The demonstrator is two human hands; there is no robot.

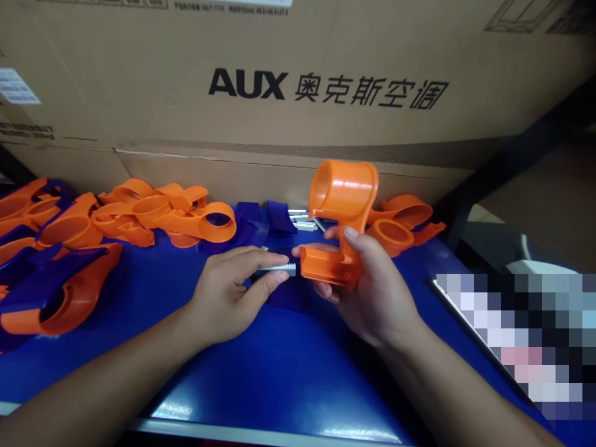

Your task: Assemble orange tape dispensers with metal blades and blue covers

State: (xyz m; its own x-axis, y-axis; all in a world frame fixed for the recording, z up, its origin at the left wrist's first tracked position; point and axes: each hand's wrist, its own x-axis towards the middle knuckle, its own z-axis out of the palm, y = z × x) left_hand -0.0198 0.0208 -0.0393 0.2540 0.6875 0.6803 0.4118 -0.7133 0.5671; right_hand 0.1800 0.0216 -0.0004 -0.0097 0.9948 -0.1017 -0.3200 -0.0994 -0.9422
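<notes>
My left hand pinches a pale grey serrated cutter strip between thumb and fingers, its toothed end pointing right. In my right hand is an orange plastic tape dispenser body, held upright with its ring at the top and a trough-like end low on the left. The strip's toothed end sits just left of that trough, with a small gap between them. Behind my hands lie dark blue plastic pieces and several loose pale strips. My right hand's fingers are partly hidden behind the orange body.
Orange dispenser bodies are heaped at the back left, with a blue-and-orange dispenser nearer. More orange bodies lie behind my right hand. A large cardboard box stands behind the blue table. A pixelated patch covers the right side.
</notes>
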